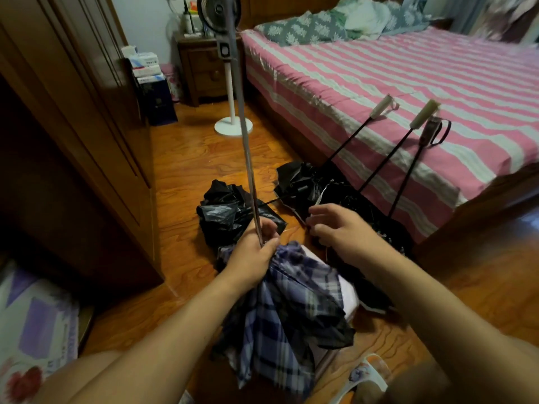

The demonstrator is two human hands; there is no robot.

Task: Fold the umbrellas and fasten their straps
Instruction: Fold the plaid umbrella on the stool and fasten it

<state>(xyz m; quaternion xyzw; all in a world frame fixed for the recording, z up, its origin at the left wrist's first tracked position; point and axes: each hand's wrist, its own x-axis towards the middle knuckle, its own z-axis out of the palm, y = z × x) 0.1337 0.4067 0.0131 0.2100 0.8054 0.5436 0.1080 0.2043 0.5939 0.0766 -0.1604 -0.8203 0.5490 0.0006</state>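
A plaid blue-and-white umbrella (291, 310) hangs collapsed in front of me, its silver shaft (242, 118) extended upward and away. My left hand (253, 255) grips the top of its canopy where the shaft comes out. My right hand (341, 231) hovers to the right with fingers spread and loosely bent, holding nothing. Three black umbrellas (309, 185) lie on the floor beyond, shafts extended, their handles (423, 115) leaning on the bed. Another crumpled black canopy (224, 214) lies behind my left hand.
A bed with a pink striped sheet (408, 83) fills the right side. A standing fan (232, 83) stands by a wooden nightstand (204, 68). A wooden wardrobe (73, 126) lines the left. A slipper (367, 374) lies on the wood floor near right.
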